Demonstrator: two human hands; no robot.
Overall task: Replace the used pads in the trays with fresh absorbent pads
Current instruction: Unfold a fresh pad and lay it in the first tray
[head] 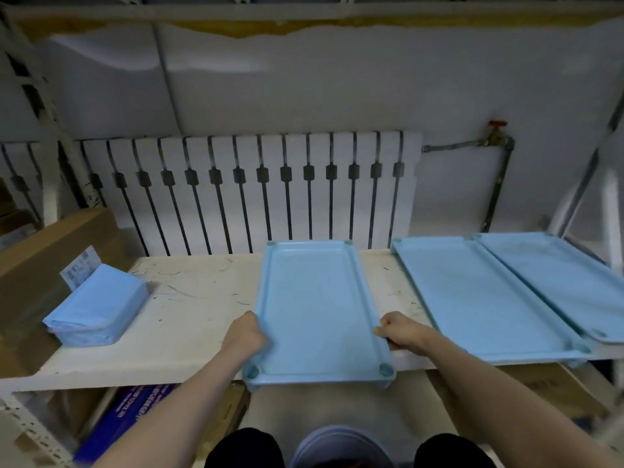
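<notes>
a: where is the tray right now?
b: the middle tray (320,309) lies flat on the white counter (189,298), straight ahead of the person. its long axis runs away from them toward the radiator (243,190). the far short end sits by the back edge of the counter and the near short end sticks out past the front edge.
a: and the hands?
b: both are on it. the left hand (244,336) is curled over the left long rim and the right hand (403,334) over the right long rim, each a little back from the near corners. they grip it from opposite sides, arms stretched forward.
a: what shows inside it?
b: a smooth pale blue floor, with a round socket at each corner.
a: and the fresh ones?
b: a stack of blue pads (98,309) rests on the left part of the counter, well apart from the middle tray. it's blurred, but its long side slants from near left to far right. a white label (79,268) stands just behind it, against a cardboard box (44,265).
a: any other trays?
b: two, off to the right. the second tray (479,298) is near the right hand, and the third tray (567,282) is just beyond it. they lie side by side, long axes slanting from far left to near right, near ends over the front edge. their floors look matte — i can't tell if that's a pad. their rims meet, touching or overlapping, i can't tell which.
</notes>
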